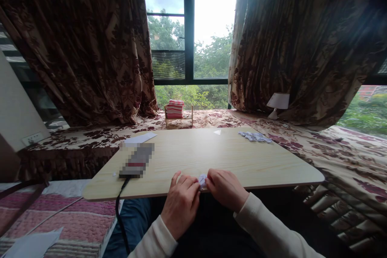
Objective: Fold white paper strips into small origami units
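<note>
Close to the near edge of a pale wooden table [181, 159], a small piece of folded white paper [202, 180] sits between my two hands. My left hand [183, 199] grips its left side, fingertips bent down onto it. From the right, my right hand [226, 187] pinches the other side with thumb and curled fingers. Parts of the paper are hidden behind the fingers. At the far right of the tabletop lies a pile of small folded white papers [254, 136]. A small white triangular scrap [217, 132] rests near the far edge.
On the table's left are a pixelated dark device [137, 161] with a black cable [121, 197] and a white sheet [141, 138]. Beyond stand a small rack of striped towels [174, 109] and a white lamp [278, 101]. More paper [34, 244] lies on the quilt at lower left.
</note>
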A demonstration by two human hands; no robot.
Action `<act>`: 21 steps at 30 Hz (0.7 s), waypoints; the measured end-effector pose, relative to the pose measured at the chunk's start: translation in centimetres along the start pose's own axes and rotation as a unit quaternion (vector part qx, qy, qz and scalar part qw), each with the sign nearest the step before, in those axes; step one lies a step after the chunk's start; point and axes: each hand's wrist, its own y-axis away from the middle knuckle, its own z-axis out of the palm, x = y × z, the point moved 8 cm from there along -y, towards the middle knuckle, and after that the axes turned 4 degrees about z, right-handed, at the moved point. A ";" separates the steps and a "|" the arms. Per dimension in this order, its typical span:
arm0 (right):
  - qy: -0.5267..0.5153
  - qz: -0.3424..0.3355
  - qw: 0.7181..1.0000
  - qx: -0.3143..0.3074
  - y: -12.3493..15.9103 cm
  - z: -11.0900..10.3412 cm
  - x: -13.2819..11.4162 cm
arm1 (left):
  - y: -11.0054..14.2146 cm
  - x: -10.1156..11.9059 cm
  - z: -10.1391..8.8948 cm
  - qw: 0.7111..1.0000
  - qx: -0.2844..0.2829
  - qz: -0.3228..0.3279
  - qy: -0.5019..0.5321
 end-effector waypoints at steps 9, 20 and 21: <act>0.006 0.015 1.000 -0.015 -0.5 0.0 0.3 | 0.1 0.5 -0.4 1.000 0.005 0.028 -0.013; -0.013 -0.006 1.000 -0.020 -0.5 -1.5 1.0 | 0.4 0.6 0.1 0.995 -0.025 0.072 -0.060; -0.014 -0.014 1.000 -0.013 0.0 -2.1 1.1 | 0.3 0.5 0.1 0.994 -0.032 0.084 -0.062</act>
